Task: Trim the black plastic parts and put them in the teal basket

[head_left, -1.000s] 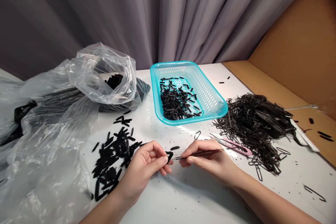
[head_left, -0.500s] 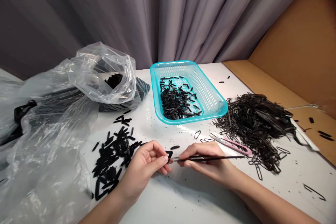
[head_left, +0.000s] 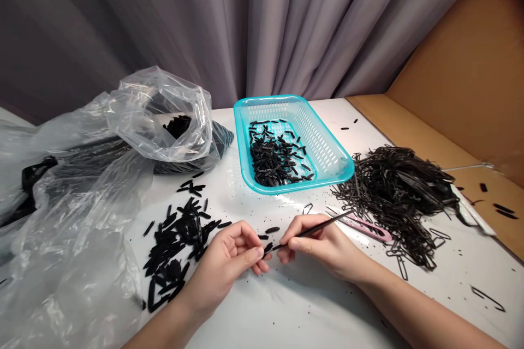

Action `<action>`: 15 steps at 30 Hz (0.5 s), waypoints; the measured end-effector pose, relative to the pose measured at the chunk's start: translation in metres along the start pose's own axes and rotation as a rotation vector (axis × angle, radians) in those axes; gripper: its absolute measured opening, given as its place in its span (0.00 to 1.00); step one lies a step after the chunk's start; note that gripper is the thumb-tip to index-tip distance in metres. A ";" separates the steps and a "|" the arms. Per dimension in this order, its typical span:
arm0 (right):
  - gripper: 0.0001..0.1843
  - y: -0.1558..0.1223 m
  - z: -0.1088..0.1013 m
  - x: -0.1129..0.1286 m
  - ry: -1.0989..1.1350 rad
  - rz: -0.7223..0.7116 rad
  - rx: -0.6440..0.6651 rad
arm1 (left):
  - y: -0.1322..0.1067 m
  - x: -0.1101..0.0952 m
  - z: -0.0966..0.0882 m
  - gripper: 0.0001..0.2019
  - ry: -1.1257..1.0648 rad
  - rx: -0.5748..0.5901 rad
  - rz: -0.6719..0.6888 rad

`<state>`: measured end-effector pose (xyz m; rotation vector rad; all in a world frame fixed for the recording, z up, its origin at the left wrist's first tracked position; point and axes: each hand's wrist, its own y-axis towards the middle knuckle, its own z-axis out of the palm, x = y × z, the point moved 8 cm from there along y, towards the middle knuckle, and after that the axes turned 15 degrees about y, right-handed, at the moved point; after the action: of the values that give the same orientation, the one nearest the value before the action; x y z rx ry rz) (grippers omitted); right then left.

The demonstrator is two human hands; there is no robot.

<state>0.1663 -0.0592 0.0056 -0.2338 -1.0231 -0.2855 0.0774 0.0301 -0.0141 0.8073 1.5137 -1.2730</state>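
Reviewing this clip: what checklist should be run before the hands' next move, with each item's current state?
1. The left hand pinches the small black piece: ok.
2. The right hand grips the thin black tool: ok.
3. Tool tip meets the piece: ok.
4. Tip seated inside the piece: cannot tell.
5. The teal basket stands unblocked beyond the hands: ok.

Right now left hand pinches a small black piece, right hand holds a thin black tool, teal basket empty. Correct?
Not empty: head view shows the teal basket holding a heap of black pieces. Correct: left hand with small black piece, right hand with thin black tool.
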 end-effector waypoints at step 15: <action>0.03 -0.005 0.020 -0.020 0.209 0.198 0.150 | 0.002 -0.003 0.004 0.06 -0.012 0.038 0.019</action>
<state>0.1386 -0.0552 -0.0018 -0.1639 -0.8035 -0.0517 0.0808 0.0273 -0.0120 0.8350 1.4733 -1.2938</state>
